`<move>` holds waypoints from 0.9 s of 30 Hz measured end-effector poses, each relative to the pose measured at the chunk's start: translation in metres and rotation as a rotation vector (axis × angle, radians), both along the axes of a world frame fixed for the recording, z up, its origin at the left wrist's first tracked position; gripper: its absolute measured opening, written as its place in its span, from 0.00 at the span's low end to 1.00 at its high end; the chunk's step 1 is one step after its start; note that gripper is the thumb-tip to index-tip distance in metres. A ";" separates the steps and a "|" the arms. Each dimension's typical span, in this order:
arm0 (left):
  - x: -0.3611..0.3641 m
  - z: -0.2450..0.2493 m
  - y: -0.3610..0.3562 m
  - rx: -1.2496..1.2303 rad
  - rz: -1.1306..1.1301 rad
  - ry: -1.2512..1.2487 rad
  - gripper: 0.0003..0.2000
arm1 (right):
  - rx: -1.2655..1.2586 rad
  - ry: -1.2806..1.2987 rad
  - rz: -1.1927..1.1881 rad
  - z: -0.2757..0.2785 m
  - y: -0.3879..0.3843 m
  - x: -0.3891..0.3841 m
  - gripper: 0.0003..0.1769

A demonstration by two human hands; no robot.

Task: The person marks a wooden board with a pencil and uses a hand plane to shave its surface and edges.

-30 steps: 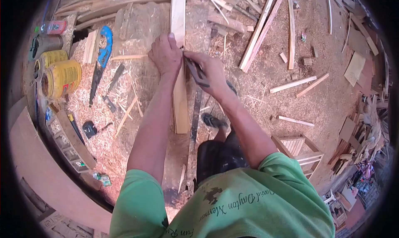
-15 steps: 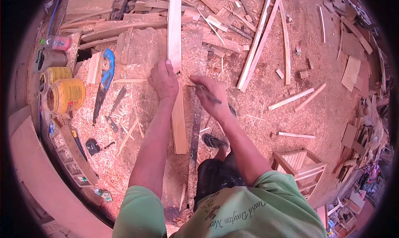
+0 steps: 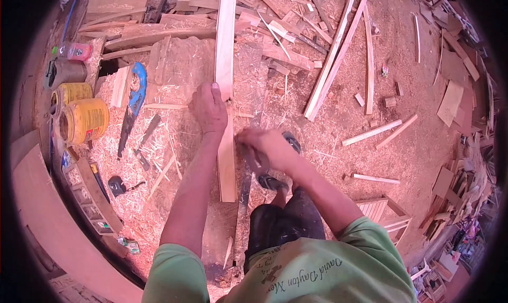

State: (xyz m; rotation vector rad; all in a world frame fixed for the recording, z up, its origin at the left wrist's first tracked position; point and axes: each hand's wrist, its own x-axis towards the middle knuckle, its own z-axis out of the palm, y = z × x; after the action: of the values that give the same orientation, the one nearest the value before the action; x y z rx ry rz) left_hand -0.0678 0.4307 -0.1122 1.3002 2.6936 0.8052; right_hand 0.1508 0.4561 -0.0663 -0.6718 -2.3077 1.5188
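Observation:
A long pale wooden board [image 3: 226,49] lies lengthwise on the worn workbench [image 3: 180,60]. My left hand [image 3: 209,108] is closed over the board's left edge near its middle, thumb on top. Close to the board's right side, lower down, is my right hand [image 3: 267,146], its fingers curled around a dark, slim object [image 3: 258,163] that is blurred, so I cannot make out what it is. A small dark spot shows on the board beside my left thumb.
A blue-handled saw [image 3: 138,91], a yellow jar [image 3: 86,121] and a black tape measure [image 3: 117,186] are on the left among shavings. Scrap wood lies at the top. Long strips [image 3: 338,54] and a slatted wooden frame [image 3: 394,218] lie on the floor at right.
My right hand has moved down, toward my body, with the dark object. My left hand has shifted slightly, its thumb now more raised. The view has moved a little.

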 end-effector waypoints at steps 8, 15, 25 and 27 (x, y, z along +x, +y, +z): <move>0.001 0.000 0.001 0.010 0.011 0.001 0.18 | 0.118 0.095 -0.407 -0.006 0.035 -0.041 0.16; 0.001 0.001 0.002 -0.003 0.026 -0.005 0.17 | 0.134 0.104 -0.278 -0.011 0.007 -0.037 0.22; -0.001 -0.004 -0.001 -0.024 0.026 -0.005 0.17 | 0.138 0.042 -0.207 -0.004 -0.031 -0.012 0.29; 0.000 0.000 0.003 0.011 0.018 0.003 0.17 | 0.102 0.034 -0.156 -0.001 -0.037 -0.005 0.29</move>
State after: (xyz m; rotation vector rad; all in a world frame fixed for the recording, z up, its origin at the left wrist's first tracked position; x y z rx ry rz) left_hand -0.0675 0.4339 -0.1119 1.2822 2.7112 0.8219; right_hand 0.1454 0.4188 -0.0674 -0.7731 -2.2328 1.3244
